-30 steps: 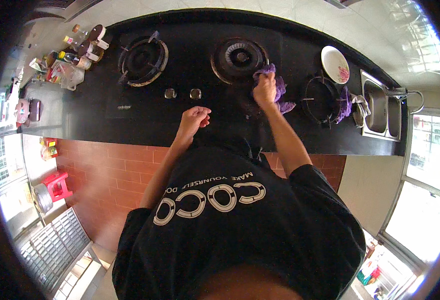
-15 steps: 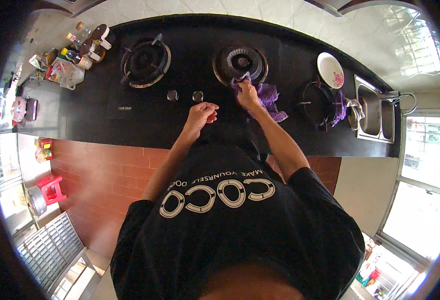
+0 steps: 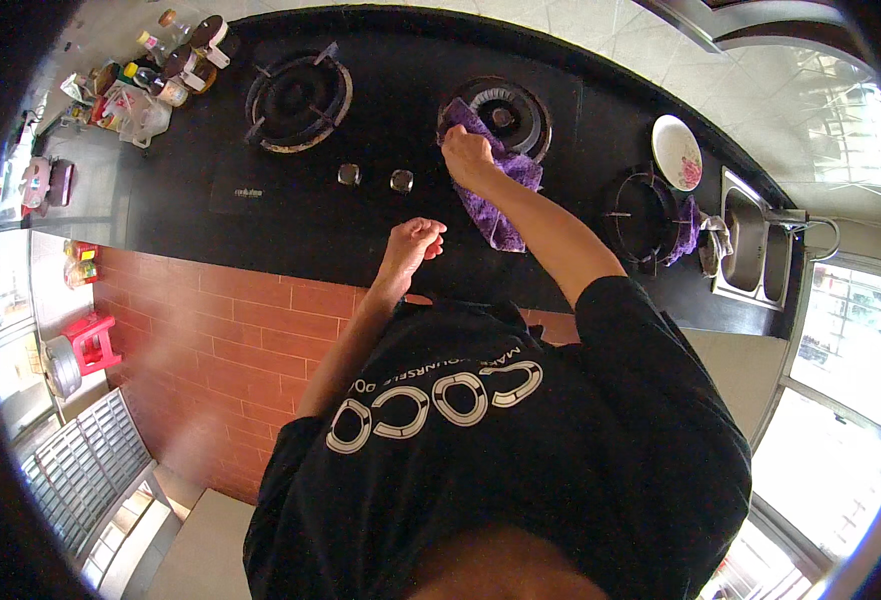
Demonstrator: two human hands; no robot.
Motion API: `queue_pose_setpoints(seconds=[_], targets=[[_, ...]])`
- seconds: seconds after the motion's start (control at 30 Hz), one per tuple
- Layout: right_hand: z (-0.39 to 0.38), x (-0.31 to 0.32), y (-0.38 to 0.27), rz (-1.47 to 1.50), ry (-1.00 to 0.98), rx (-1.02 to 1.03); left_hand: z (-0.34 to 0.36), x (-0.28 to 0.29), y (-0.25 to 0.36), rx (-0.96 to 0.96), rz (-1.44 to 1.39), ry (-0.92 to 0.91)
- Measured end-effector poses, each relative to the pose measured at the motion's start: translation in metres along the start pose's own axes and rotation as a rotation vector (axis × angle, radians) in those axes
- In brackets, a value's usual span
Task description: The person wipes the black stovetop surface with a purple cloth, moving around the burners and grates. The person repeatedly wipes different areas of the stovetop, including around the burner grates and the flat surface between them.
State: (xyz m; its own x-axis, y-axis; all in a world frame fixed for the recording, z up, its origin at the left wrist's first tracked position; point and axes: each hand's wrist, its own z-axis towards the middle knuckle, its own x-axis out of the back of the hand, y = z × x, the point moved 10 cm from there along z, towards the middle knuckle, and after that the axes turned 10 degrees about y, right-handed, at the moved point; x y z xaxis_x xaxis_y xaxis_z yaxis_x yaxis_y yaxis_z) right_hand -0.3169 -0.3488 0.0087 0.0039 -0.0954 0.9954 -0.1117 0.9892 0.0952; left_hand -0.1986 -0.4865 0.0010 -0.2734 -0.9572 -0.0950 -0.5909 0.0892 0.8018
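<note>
My right hand (image 3: 468,158) grips a purple cloth (image 3: 500,215) and presses it against the left rim of the right-hand gas burner (image 3: 516,110). The cloth spreads from the burner rim down over the black cooktop (image 3: 340,235). That burner has no pan support on it, so its ring and central cap show. My left hand (image 3: 415,248) hovers near the counter's front edge with its fingers curled in, and I make out nothing in it. Two control knobs (image 3: 401,181) lie just beyond the left hand. The left burner (image 3: 298,103) carries its pan support.
A removed pan support (image 3: 643,215) lies right of the cooktop, beside a white floral plate (image 3: 676,152). Another purple cloth (image 3: 684,232) and a greyish cloth (image 3: 714,246) sit by the steel sink (image 3: 746,235). Bottles and jars (image 3: 175,75) crowd the far left corner.
My right hand has moved the cloth leftward along the burner rim, and the cloth's loose end now hangs toward me. My left hand has drawn slightly nearer, away from the knobs.
</note>
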Motion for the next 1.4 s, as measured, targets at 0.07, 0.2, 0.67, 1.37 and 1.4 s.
queue_pose_setpoints(seconds=[0.07, 0.2, 0.67, 1.37, 1.4], targets=[[-0.01, 0.004, 0.004, 0.002, 0.043, -0.003, -0.001, -0.003, -0.006, 0.015, -0.002, 0.011], [-0.036, 0.004, 0.004, 0.003, 0.06, 0.018, 0.001, -0.018, -0.003, -0.02, 0.014, -0.058], [-0.113, 0.039, 0.132, 0.259, -0.166, -0.354, 0.012, -0.018, 0.026, -0.1, 0.103, -0.134], [-0.103, 0.0, 0.069, 0.193, 0.279, -0.566, 0.007, 0.045, 0.018, -0.064, 0.167, -0.17], [-0.099, -0.003, 0.06, 0.208, 0.261, -0.556, 0.008, 0.038, 0.023, -0.074, 0.163, -0.189]])
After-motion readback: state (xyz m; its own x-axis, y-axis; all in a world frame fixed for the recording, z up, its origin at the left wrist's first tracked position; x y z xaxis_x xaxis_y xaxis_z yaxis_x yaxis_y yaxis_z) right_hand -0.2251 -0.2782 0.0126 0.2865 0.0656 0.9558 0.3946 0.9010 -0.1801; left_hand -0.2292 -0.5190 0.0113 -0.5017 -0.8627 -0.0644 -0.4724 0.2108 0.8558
